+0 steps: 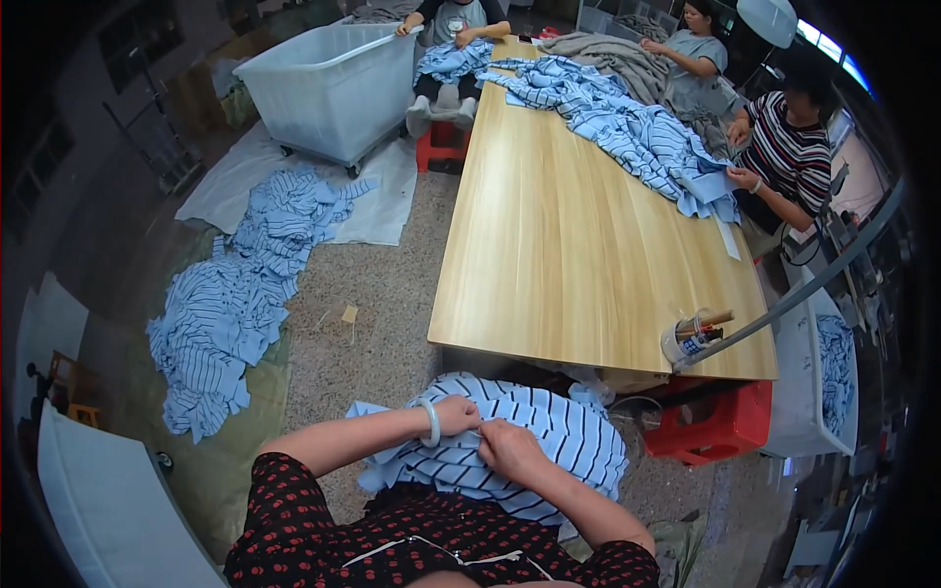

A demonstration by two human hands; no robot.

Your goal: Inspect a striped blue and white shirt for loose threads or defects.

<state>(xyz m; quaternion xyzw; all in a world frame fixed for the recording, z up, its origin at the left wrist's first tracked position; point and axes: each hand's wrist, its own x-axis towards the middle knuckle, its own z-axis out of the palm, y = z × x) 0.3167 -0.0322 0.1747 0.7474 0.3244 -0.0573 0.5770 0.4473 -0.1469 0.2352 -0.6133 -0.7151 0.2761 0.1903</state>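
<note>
A bundle of light blue fabric with dark stripes (549, 421) lies across my lap, spreading to both sides. Over it, my left hand (454, 416), with a pale bangle at the wrist, is closed in a pinch on the cloth. Close beside it my right hand (510, 449) is also closed, fingers pinching at the same spot. The fingertips of both hands nearly meet, and a small pale bit shows between them. Whether that is a fabric edge or a thread is too small to tell.
A wooden table (549, 245) stands ahead, with a striped fabric heap (627, 118) and a cup of tools (691, 338). Another striped pile (221, 314) lies on the floor left, near a wheeled white bin (323, 98). A red stool (720, 421) is at right. Three people handle cloth around the table.
</note>
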